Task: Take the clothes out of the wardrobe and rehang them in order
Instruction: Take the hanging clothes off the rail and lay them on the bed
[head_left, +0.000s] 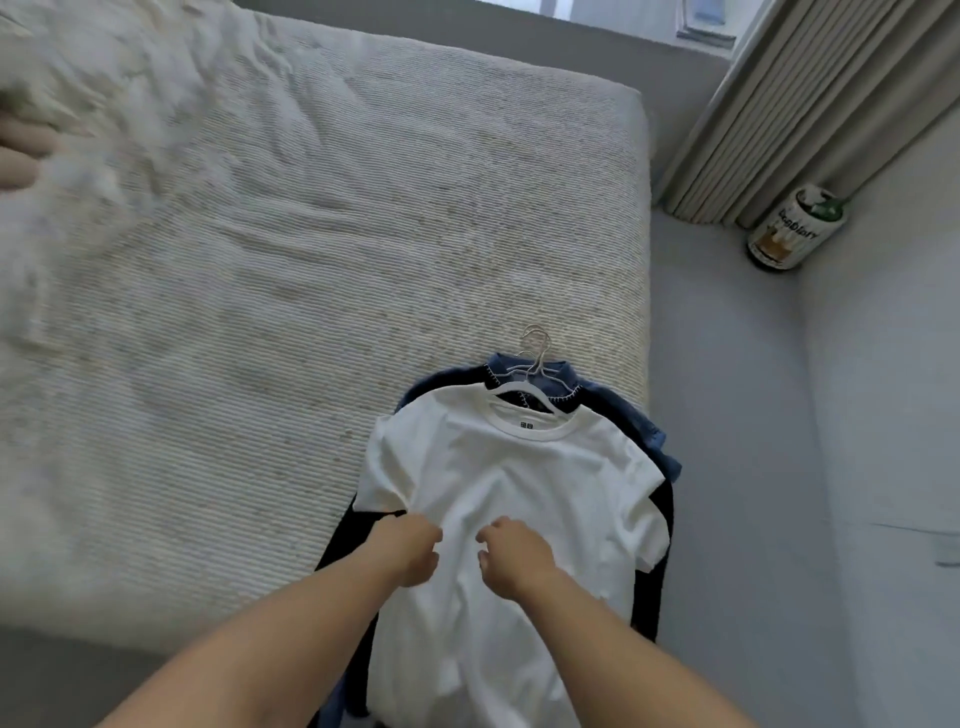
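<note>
A stack of clothes on hangers lies at the near right corner of the bed (311, 260), its lower part hanging over the bed's edge toward the person. On top is a white T-shirt (519, 493), spread flat with its neck pointing away from the person and a small label showing inside the collar. A white hanger (524, 391) sits in its neckline. Beneath it lies a black garment (667, 512), whose edges show along the left and right sides of the T-shirt, and a blue denim garment (623, 410), whose stitched collar and right shoulder show beyond the T-shirt's neck. The metal hooks (536, 343) of the hangers lie bunched together on the bedcover just past the collars.

Both hands are over the middle of the T-shirt, close together but not touching each other. The left hand (410, 551) has its fingers curled down against the cloth just below the left sleeve; whether it pinches the fabric cannot be told. The right hand (511, 558) is just beside it, fingers loosely curled, fingertips at or just above the cloth, holding nothing that can be seen. Both forearms are bare.

The bed has a pale ribbed cover, with a rumpled pale quilt (104, 104) at its far left. To the right is a grey floor (727, 415), pale curtains (805, 104) at the far corner, and a printed can-shaped object (792, 228) standing on the floor below them.
</note>
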